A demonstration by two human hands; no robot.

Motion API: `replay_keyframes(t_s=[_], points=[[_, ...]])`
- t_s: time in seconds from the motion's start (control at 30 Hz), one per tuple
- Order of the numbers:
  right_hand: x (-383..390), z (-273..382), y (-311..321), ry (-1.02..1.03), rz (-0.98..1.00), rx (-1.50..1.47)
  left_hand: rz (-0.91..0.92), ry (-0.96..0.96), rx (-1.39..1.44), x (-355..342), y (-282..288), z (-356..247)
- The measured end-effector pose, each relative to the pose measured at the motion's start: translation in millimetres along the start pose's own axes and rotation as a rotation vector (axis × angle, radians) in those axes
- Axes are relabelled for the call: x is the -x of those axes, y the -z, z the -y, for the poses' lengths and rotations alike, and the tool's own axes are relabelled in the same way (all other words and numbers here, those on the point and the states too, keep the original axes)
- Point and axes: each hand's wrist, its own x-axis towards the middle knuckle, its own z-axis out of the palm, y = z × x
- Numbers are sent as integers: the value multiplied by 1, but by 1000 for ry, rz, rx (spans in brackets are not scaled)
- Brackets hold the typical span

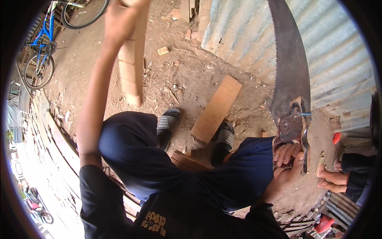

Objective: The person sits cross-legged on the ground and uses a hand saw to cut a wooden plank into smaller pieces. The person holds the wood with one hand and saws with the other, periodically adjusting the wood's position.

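Observation:
My right hand [288,162] is wrapped round the worn wooden handle of a handsaw [291,59]. Its broad dark blade stands upward in the view with the teeth toward the left, and a bit of blue cord is tied near the handle. Up at the top left, my left hand [122,23], slightly blurred, grips a pale length of wood [130,73] that has crosswise lines along it. A flat wooden board [218,106] lies on the dirt between my feet, one end near my right sandal [225,137].
A corrugated metal sheet [254,36] stands at the upper right. Far left is a blue bicycle [41,51]. A small wood offcut [162,51] and chips lie on the dirt. Another person's bare feet [333,178] are at the right. Wooden planks [185,159] sit beneath me.

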Motion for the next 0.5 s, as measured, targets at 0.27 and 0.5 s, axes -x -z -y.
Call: replay_keyframes(t_s=[0.27,0.5], points=[[-12,11,-21,-345,-41,233,-167,560,876,-34,35,52],[-25,10,-35,-490,23,359,-417,1180,1230,-1,32,61]])
